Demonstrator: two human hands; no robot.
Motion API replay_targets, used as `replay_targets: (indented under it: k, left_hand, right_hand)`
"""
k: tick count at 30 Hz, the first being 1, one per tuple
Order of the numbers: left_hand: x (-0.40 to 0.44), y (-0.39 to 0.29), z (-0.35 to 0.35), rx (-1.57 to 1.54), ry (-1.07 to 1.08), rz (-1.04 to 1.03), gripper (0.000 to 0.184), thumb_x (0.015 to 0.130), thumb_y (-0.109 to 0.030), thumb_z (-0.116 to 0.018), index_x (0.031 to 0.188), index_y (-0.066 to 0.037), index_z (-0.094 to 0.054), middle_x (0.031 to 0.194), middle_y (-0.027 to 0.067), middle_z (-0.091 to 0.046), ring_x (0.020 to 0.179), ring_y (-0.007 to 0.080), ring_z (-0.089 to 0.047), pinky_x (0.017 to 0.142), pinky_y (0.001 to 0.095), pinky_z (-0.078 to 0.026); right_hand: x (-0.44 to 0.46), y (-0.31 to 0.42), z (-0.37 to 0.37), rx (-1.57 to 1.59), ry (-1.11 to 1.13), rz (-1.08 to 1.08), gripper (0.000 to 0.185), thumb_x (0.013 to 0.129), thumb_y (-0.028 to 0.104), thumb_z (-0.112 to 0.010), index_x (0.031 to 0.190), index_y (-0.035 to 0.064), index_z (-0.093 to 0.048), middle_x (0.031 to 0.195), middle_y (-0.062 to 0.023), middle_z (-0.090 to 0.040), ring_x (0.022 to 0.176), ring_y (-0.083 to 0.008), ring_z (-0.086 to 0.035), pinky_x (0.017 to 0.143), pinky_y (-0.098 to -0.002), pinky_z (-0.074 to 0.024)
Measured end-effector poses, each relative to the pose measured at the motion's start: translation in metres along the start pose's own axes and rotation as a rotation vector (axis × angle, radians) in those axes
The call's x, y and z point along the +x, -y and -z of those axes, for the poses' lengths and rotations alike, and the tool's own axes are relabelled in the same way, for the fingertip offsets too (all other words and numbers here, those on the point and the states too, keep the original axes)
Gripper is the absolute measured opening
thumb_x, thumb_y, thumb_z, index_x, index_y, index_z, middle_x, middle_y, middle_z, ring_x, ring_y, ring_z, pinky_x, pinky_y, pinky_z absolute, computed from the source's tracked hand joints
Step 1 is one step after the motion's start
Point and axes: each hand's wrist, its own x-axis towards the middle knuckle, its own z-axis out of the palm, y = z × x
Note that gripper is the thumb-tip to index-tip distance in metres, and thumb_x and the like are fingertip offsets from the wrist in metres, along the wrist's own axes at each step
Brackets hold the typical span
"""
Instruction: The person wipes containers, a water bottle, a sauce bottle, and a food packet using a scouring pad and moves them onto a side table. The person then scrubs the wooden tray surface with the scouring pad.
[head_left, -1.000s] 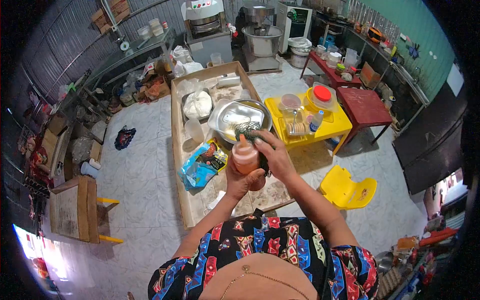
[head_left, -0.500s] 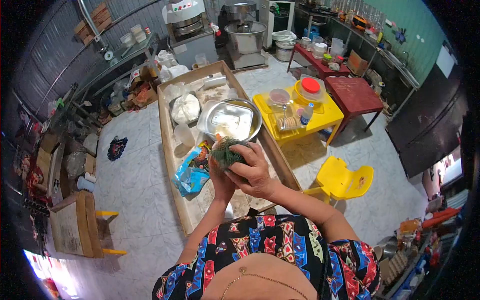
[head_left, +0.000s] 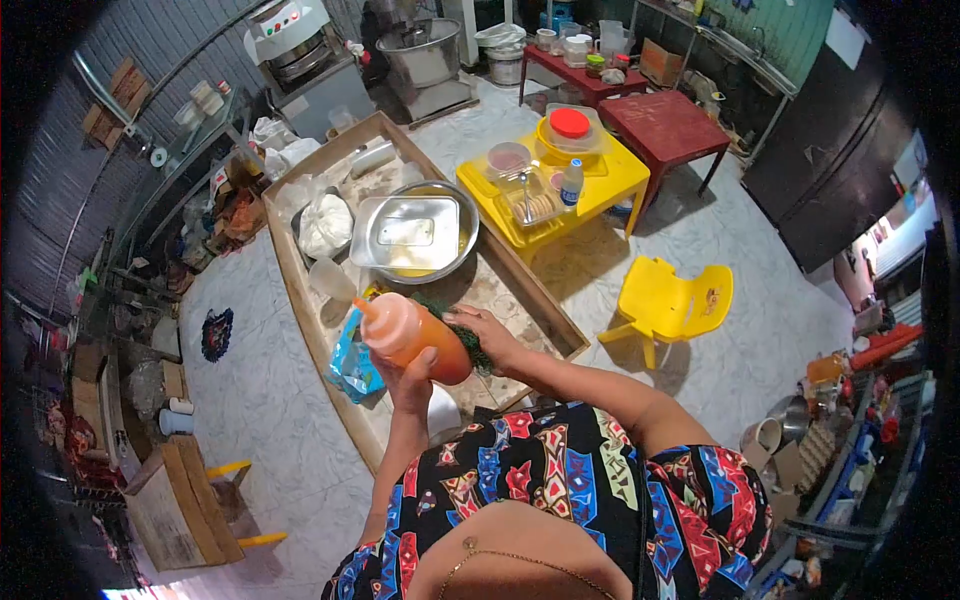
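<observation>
Leaning over the wooden tray [head_left: 505, 283], the orange bottle [head_left: 437, 343] is clasped by the left hand [head_left: 404, 381] while green mesh [head_left: 479, 357] is held against it by the right hand [head_left: 490, 335], and slipping could be caused by uneven pressure.

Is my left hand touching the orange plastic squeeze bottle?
Touching. In the head view, the left hand grips the orange plastic squeeze bottle, thumb lying across its side.
</observation>
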Motion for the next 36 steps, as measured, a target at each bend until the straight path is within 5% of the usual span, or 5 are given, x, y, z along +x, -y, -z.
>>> replay_targets:
  k: [6,12,18,27,36]
  left_hand:
    - [0.007,0.011,-0.005,0.289,-0.101,-0.192,0.075,0.059,-0.012,-0.074,0.124,-0.004,-0.037,0.115,0.01,-0.048,0.103,0.0228,-0.051,0.09,0.0366,-0.042]
    - [0.014,0.029,-0.007,0.463,-0.085,-0.311,0.076,0.062,-0.009,-0.078,0.126,-0.003,-0.036,0.116,0.007,-0.048,0.103,0.0174,-0.049,0.091,0.0308,-0.04]
    - [0.006,0.039,-0.006,0.26,-0.058,-0.07,0.075,0.061,-0.012,-0.08,0.123,-0.002,-0.039,0.112,0.007,-0.05,0.101,0.0167,-0.051,0.089,0.03,-0.04]
    - [0.018,0.087,-0.037,0.825,0.156,-0.156,0.076,0.06,-0.022,-0.078,0.119,-0.002,-0.034,0.106,0.0143,-0.05,0.098,0.0278,-0.051,0.085,0.0355,-0.041]
    - [0.041,0.122,-0.084,0.946,0.316,-0.153,0.091,0.057,-0.027,-0.082,0.125,0.0,-0.027,0.118,0.017,-0.045,0.107,0.0279,-0.049,0.092,0.0371,-0.038]
  right_hand:
    - [-0.013,-0.006,-0.013,0.453,-0.108,-0.287,0.038,0.085,0.028,-0.055,0.111,0.0003,-0.052,0.115,-0.0091,-0.053,0.099,-0.0177,-0.052,0.087,-0.0291,-0.039]
    - [-0.02,-0.006,-0.018,-0.154,-0.112,0.319,0.025,0.09,0.018,-0.048,0.108,0.0009,-0.053,0.103,-0.0053,-0.055,0.094,-0.012,-0.051,0.081,-0.0259,-0.042]
    - [-0.017,0.059,-0.011,0.109,0.108,0.215,0.027,0.087,0.013,-0.052,0.111,0.0006,-0.053,0.104,-0.0042,-0.055,0.095,-0.009,-0.049,0.082,-0.0251,-0.0411]
    - [-0.003,0.085,0.032,-0.943,-0.069,0.457,0.092,0.049,0.045,-0.082,0.119,0.0009,-0.043,0.105,-0.018,-0.047,0.1,-0.0338,-0.049,0.087,-0.0377,-0.0393]
    - [0.026,0.125,0.092,-1.224,-0.102,0.554,0.074,0.049,0.046,-0.077,0.102,0.0019,-0.051,0.093,-0.0148,-0.054,0.086,-0.0321,-0.056,0.074,-0.0383,-0.0451]
